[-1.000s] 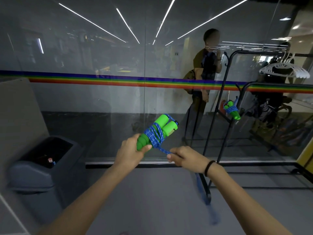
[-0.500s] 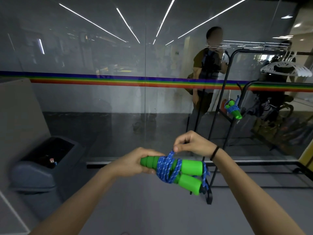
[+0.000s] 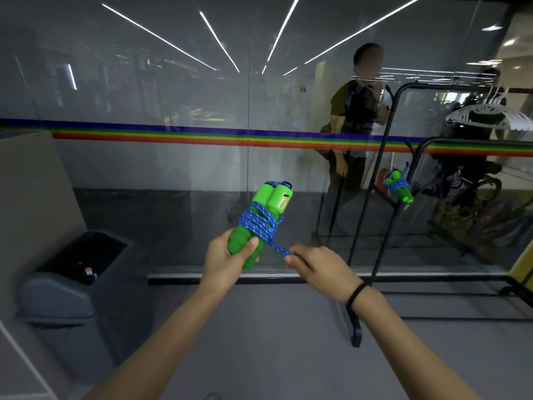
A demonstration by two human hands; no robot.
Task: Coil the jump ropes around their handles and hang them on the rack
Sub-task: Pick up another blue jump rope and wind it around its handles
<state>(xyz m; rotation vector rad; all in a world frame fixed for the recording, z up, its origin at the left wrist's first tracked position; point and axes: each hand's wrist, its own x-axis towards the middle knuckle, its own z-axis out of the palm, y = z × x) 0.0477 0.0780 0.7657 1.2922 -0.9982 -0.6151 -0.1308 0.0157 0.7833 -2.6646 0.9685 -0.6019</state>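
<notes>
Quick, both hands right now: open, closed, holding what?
Left hand: closed around the green handles.
Right hand: pinching the blue rope, pulled taut.

Glass wall [image 3: 173, 174] fills the view, with a rainbow stripe [image 3: 202, 137] across its middle. Ceiling light strips [image 3: 220, 43] reflect in its upper part. Dark grey trash bin [image 3: 66, 295] in front of it, left, beside a beige panel [image 3: 28, 197]. Grey floor [image 3: 274, 356] meets its black base rail [image 3: 184, 280].
</notes>
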